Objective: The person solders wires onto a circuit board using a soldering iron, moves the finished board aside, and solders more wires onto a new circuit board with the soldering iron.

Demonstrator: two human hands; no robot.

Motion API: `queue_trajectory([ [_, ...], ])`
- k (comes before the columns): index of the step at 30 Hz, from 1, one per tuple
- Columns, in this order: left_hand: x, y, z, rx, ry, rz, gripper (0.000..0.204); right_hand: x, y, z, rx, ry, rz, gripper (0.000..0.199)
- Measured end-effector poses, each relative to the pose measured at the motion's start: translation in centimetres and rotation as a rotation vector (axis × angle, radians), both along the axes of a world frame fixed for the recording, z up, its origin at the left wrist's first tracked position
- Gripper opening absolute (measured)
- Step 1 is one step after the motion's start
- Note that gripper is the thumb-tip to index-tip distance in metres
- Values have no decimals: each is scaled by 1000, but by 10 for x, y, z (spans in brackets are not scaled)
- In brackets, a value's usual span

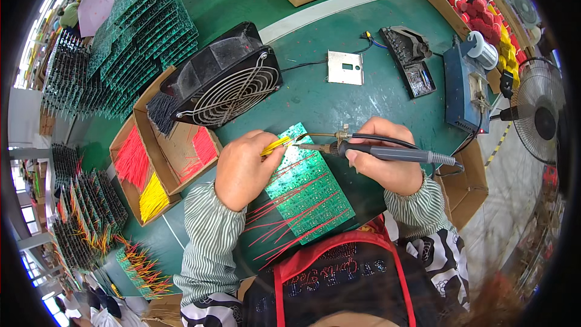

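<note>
In front of me a green circuit board panel [315, 188] lies on the bench, with several red wires [272, 221] trailing off its left side. My left hand [245, 166] pinches a small bunch of yellow wires [275, 145] at the board's upper left edge. Wrapped in my right hand [390, 157] is a grey-handled soldering iron [393, 152], its tip at the ends of the yellow wires. A thin metal tube clamped to the iron, with a black hose behind it, also points at that spot.
Left of me a divided cardboard box [160, 145] holds red, yellow and dark wires. A black fan [230, 79] stands behind it. Stacked boards [139, 36] fill the far left. A blue soldering station [466, 88] with a wire spool stands right, near a black tray [408, 60].
</note>
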State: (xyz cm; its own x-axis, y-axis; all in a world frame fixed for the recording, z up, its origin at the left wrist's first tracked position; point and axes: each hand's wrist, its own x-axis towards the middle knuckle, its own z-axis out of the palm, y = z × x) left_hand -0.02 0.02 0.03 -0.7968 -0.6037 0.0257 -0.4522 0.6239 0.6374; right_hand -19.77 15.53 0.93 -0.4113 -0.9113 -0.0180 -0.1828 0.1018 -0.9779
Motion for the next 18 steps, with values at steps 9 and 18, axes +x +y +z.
queue_trajectory([
  [9,10,-4,8,-150,24,45,14,-3,4,6,-29,46,-24,17],
  [18,-4,8,20,-268,49,28,13,-9,11,7,-3,-10,-69,17],
])
